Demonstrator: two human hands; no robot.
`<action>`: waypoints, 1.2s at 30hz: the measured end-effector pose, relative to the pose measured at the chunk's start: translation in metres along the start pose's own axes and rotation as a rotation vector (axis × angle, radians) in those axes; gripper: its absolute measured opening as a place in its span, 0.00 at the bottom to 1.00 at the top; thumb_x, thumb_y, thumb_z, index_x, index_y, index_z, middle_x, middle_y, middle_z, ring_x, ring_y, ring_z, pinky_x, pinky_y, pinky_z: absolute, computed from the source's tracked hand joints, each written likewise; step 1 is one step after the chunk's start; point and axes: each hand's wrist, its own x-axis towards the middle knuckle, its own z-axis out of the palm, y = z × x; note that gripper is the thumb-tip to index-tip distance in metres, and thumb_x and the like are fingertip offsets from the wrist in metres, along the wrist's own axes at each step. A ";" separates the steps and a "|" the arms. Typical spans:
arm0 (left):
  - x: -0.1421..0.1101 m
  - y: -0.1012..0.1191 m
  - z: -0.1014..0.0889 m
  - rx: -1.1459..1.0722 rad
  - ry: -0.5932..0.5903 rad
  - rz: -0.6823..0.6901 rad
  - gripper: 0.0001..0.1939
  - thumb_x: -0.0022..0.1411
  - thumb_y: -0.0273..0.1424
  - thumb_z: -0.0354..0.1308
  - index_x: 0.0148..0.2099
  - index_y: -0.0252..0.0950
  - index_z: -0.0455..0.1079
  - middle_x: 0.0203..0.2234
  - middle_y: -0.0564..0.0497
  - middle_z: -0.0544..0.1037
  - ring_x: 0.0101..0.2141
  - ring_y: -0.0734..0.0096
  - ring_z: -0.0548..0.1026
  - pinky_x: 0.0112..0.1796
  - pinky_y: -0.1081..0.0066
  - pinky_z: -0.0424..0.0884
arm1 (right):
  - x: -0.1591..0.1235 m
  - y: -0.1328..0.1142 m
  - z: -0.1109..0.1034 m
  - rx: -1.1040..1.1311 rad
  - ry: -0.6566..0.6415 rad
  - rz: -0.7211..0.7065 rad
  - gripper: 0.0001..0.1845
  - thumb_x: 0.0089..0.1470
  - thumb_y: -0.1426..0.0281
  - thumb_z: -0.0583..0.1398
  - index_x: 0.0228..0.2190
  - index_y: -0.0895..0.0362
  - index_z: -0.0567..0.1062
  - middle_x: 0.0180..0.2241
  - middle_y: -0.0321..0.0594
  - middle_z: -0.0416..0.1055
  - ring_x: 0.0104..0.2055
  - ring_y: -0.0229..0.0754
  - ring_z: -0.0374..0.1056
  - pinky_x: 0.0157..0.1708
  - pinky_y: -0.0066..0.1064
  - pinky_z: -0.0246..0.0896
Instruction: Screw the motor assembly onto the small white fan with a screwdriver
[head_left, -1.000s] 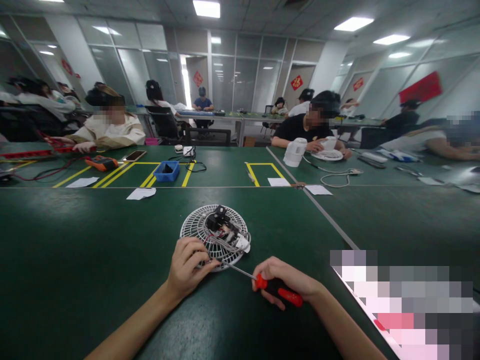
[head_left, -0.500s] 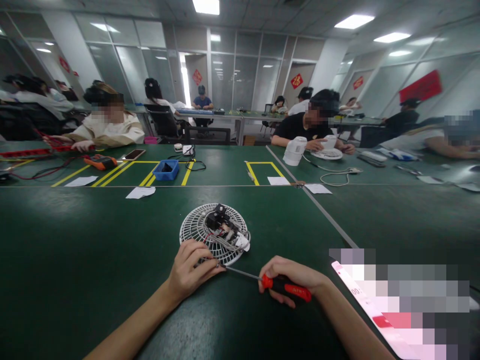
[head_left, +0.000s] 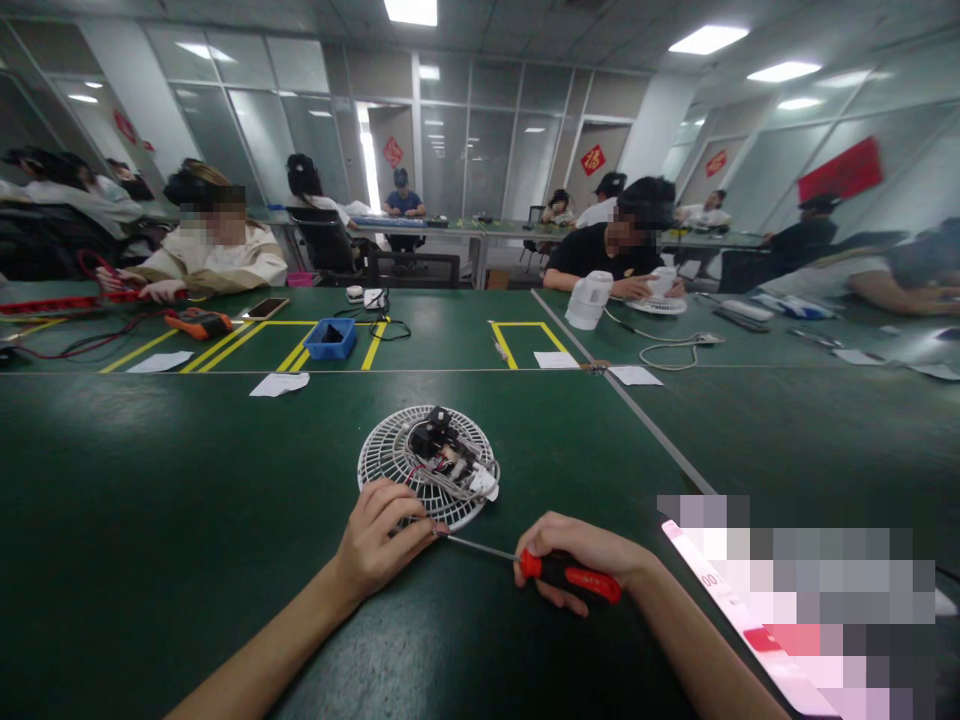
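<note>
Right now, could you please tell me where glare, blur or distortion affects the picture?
In the head view, pale glare lies on the green tabletop; in that view, the far right looks stretched and smeared, while the red-and-black screwdriver is fairly clear.

"What is different from a second ago?"

"Near lower centre, the right hand and its red-and-black screwdriver have shifted slightly to the right."

"And the left hand?"

"Its thumb sits a little lower, now covering part of the front rim of the white round grille that showed before."

"Anything else?"

"At lower right, more of a pale pink strip shows, with zeros readable. Right of centre, upper half, a co-worker's hand has come in closer to a white part."
</note>
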 end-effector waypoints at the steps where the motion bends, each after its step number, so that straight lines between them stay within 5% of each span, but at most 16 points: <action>1: 0.001 0.000 0.000 0.001 -0.003 0.003 0.09 0.55 0.25 0.70 0.39 0.37 0.74 0.32 0.51 0.77 0.38 0.67 0.74 0.44 0.61 0.71 | 0.000 0.000 0.000 0.000 -0.001 0.000 0.19 0.51 0.63 0.55 0.32 0.65 0.81 0.17 0.37 0.72 0.12 0.33 0.64 0.10 0.20 0.59; 36: 0.000 -0.001 0.002 0.046 0.022 -0.031 0.10 0.55 0.24 0.70 0.39 0.38 0.74 0.34 0.50 0.77 0.39 0.67 0.74 0.44 0.61 0.73 | 0.004 0.002 0.004 0.029 0.040 -0.052 0.19 0.53 0.62 0.58 0.32 0.65 0.81 0.18 0.37 0.72 0.12 0.32 0.64 0.10 0.19 0.58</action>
